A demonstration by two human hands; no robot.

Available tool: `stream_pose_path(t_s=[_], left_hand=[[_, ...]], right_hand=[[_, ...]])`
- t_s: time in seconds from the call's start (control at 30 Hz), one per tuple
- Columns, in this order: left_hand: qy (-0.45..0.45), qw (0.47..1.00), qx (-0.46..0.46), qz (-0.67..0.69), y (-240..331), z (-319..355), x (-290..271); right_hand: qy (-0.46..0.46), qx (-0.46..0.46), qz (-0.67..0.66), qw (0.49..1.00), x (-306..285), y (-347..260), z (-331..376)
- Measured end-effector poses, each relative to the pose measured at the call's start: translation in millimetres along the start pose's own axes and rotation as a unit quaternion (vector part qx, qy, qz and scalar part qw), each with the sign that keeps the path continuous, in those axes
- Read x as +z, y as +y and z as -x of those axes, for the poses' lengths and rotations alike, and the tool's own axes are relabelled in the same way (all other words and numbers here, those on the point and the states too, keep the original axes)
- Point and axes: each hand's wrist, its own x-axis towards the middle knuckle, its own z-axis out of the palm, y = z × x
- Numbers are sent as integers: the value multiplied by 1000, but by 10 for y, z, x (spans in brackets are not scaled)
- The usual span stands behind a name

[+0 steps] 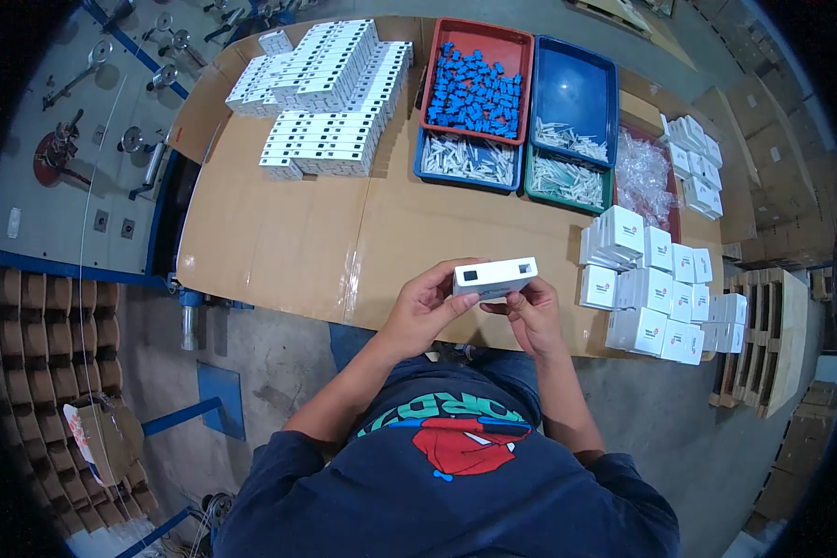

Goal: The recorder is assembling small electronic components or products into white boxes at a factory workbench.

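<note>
Cardboard (279,242) spreads wide in front. The left hand (423,302) is clamped on the left end of a white box (502,272), thumb against its near lower edge; the right hand (536,321) meets its lower right corner. The box sits between both, slightly tilted, a dark square (471,275) at its left end.

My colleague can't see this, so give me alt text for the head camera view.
A person's left hand and right hand hold a white box near the front edge of a cardboard-covered table. Beyond are trays of small blue or white parts, between stacks of white boxes.
</note>
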Motion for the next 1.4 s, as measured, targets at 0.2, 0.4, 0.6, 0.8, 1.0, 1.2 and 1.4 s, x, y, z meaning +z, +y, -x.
stream_pose_path(t_s=[0.2,0.4,0.6,0.8,1.0,1.2,1.4], left_hand=[[-34,999,20,18,-30,5,1],[104,994,10,21,-184,-82,112],[92,995,22,3,-264,27,256],[162,984,26,-74,-312,-54,222],[181,982,-44,12,-446,-81,30],[182,979,-63,-69,-695,-63,-253],[251,933,12,-258,-934,94,-898]], right_hand=[[31,-63,63,996,-150,73,5],[159,-109,164,968,158,66,-121],[102,-159,375,907,395,171,-93],[128,-90,187,970,70,268,-83],[99,-70,148,982,206,308,-113],[115,-10,224,968,58,234,-223],[82,82,386,915,-237,527,-458]])
